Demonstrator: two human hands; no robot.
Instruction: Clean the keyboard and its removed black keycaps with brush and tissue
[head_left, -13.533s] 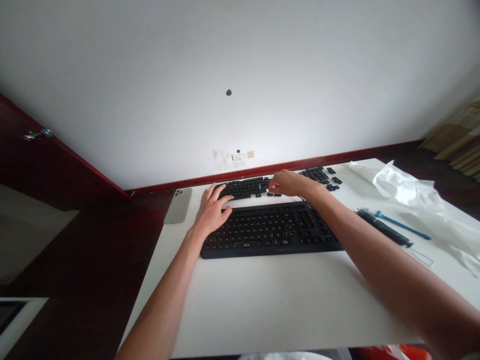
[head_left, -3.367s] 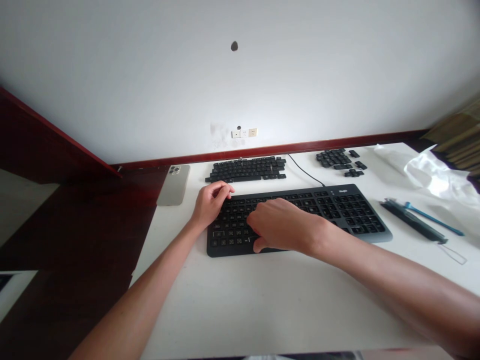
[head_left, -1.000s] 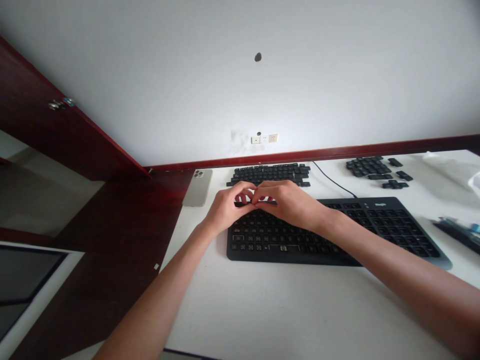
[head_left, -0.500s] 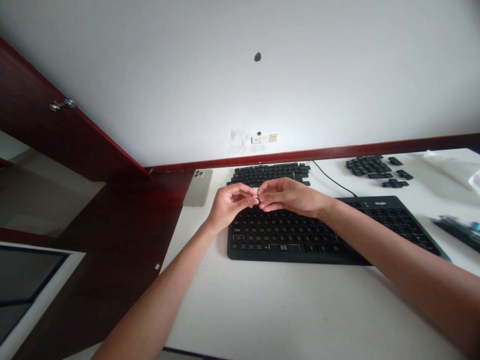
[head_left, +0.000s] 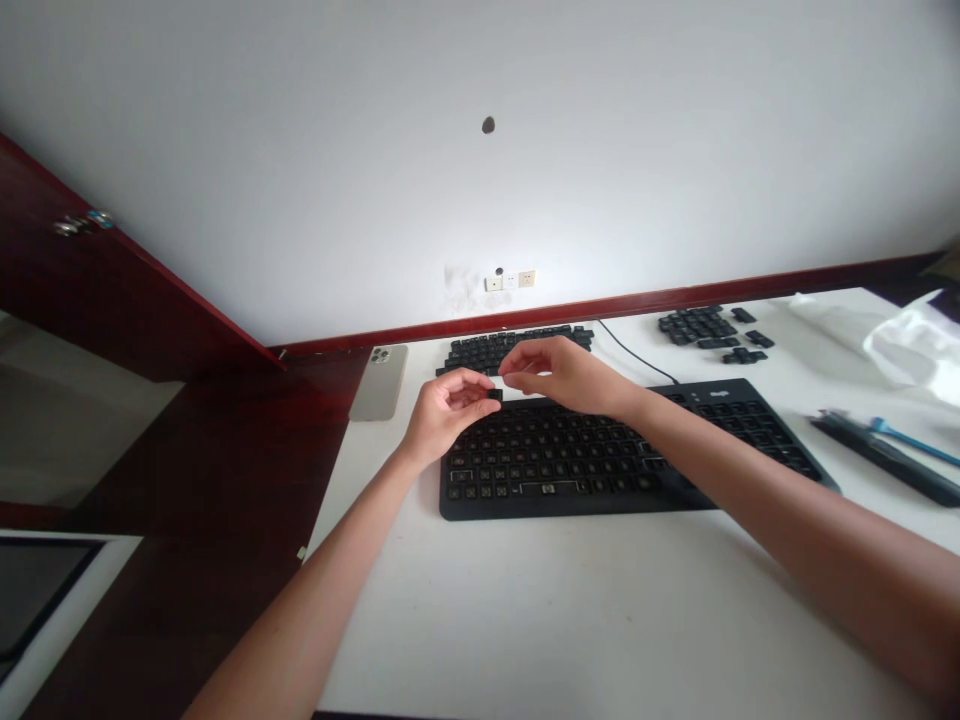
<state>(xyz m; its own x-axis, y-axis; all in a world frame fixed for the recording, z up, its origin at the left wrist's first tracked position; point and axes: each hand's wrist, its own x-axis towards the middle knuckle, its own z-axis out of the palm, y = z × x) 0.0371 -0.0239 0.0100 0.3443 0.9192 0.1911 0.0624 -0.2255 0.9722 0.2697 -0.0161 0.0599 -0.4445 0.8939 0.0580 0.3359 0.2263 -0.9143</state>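
Note:
Between the thumb and fingertips of my left hand (head_left: pixel 448 412) a small black keycap (head_left: pixel 495 394) is pinched, held over the keyboard's upper left corner. My right hand (head_left: pixel 559 374) hovers just to the right of it, apart from the keycap. Its fingers are curled with thumb and fingertips close together; whatever may be between them is too small to make out. Under both hands lies a black keyboard (head_left: pixel 547 506) whose keycaps are off, the bare key mounts showing. Behind the hands, rows of loose black keycaps (head_left: pixel 480 350) are laid out, partly hidden by my right hand.
More loose keycaps (head_left: pixel 697 325) lie at the table's back right. A phone (head_left: pixel 379 383) rests at the left edge of the white table (head_left: pixel 525 610). On the right are a black pen-like tool (head_left: pixel 885 458), a blue tool (head_left: pixel 911 440) and a crumpled white bag (head_left: pixel 919 345). The keyboard's cable (head_left: pixel 637 355) runs backward.
My hands, which met at the fingertips, have come apart; the right one has lifted slightly away. The keycap shows in my left hand. The view has turned a little to the right.

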